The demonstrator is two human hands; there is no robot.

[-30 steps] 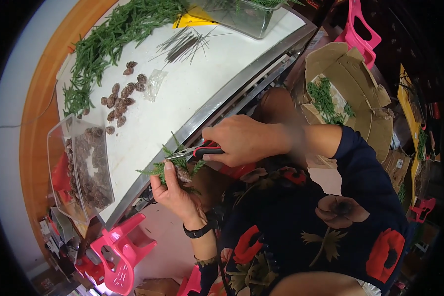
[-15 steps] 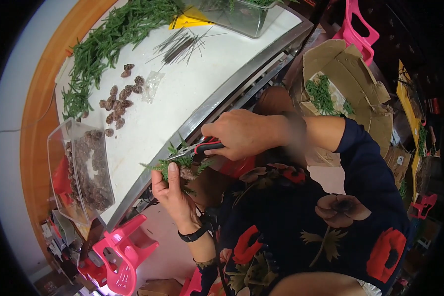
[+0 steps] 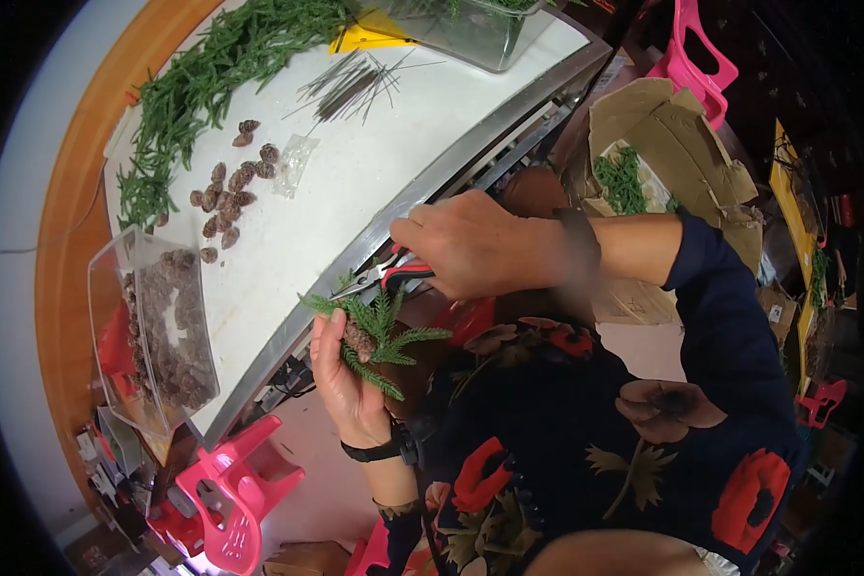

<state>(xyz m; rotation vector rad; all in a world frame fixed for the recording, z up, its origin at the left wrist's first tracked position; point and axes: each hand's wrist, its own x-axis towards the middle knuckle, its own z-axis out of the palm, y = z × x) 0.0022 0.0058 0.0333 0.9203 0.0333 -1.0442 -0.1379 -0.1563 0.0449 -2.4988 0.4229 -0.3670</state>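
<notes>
My left hand (image 3: 346, 384) is closed on a green artificial pine sprig (image 3: 386, 326), thumb and fingers pinching it near its upper left end. A brown pine cone (image 3: 359, 340) sits among the sprig's needles. My right hand (image 3: 461, 242) grips red-and-black handled pliers (image 3: 403, 274). Their metal jaws point down and left and meet the upper end of the sprig by my left fingertips. What exactly lies between the jaws is too small to make out. Both hands are just off the near metal edge of the white table (image 3: 355, 192).
Loose pine cones (image 3: 226, 206) and thin dark wires (image 3: 350, 88) lie on the table. Green sprigs (image 3: 221, 82) are heaped along its far side. A clear bin of cones (image 3: 168, 326) stands at the left, another clear bin (image 3: 451, 36) at the top. A cardboard box (image 3: 677, 134) and pink stool (image 3: 235, 490) flank me.
The sprig has turned in my left hand, so its branches now spread to the right and the cone shows more. My left hand has shifted slightly right; the pliers stay by the sprig.
</notes>
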